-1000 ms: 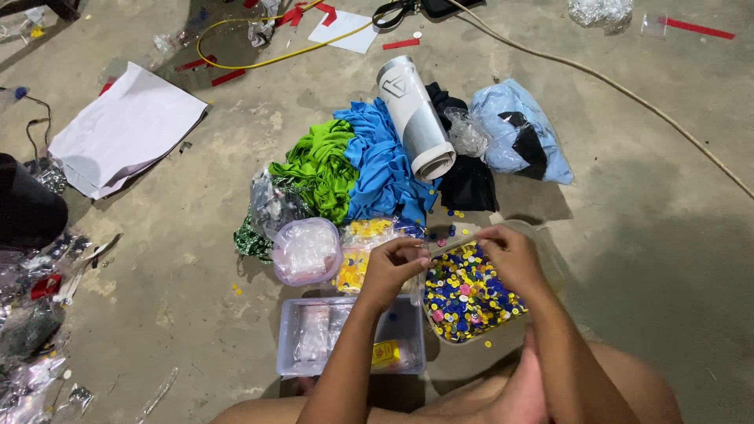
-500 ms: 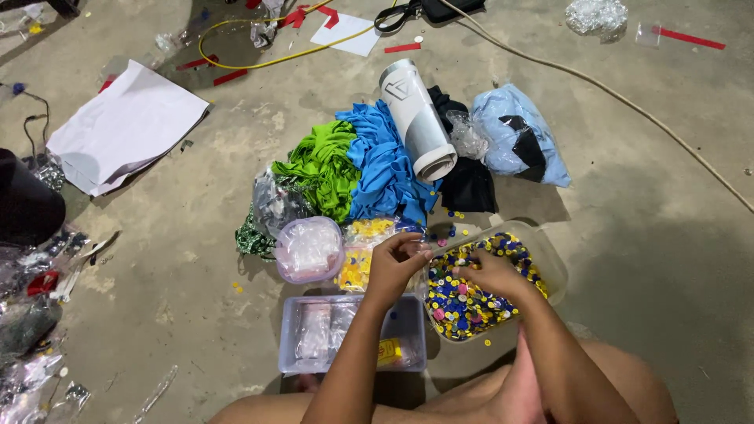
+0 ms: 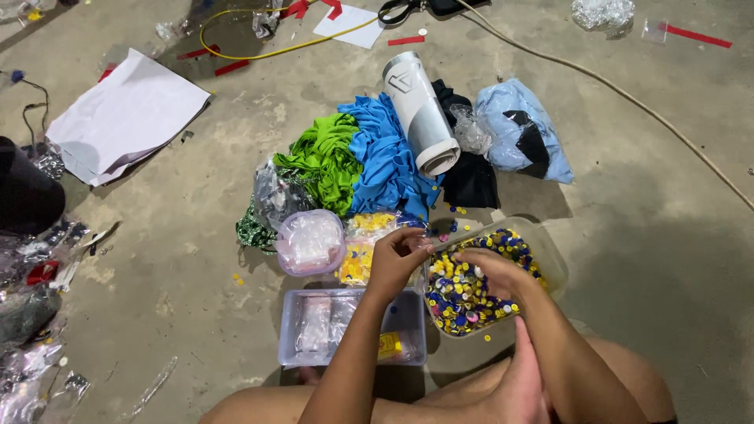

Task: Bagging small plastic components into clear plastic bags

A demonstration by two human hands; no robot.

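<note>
My left hand [image 3: 395, 261] is closed in a pinch at the near-left rim of a clear tub [image 3: 552, 265]. It grips what looks like a small clear bag, mostly hidden by the fingers. The tub is full of small yellow, blue and pink round pieces [image 3: 459, 302]. My right hand [image 3: 493, 272] lies palm down on those pieces with its fingers bent toward the left hand; what is under them is hidden. A few pieces lie loose on the concrete floor around the tub.
In front of my knees stands a clear rectangular box [image 3: 292, 330] with plastic bags inside. Beyond it are a round lidded tub [image 3: 310, 242], a bag of yellow pieces [image 3: 360, 259], green cloth [image 3: 326, 161], blue cloth [image 3: 386, 161], a white roll [image 3: 420, 110], white paper sheets [image 3: 129, 114] and cables.
Both hands held the small bag stretched between them above the tub. My right hand has since let go and dropped onto the pieces; my left hand keeps its pinch.
</note>
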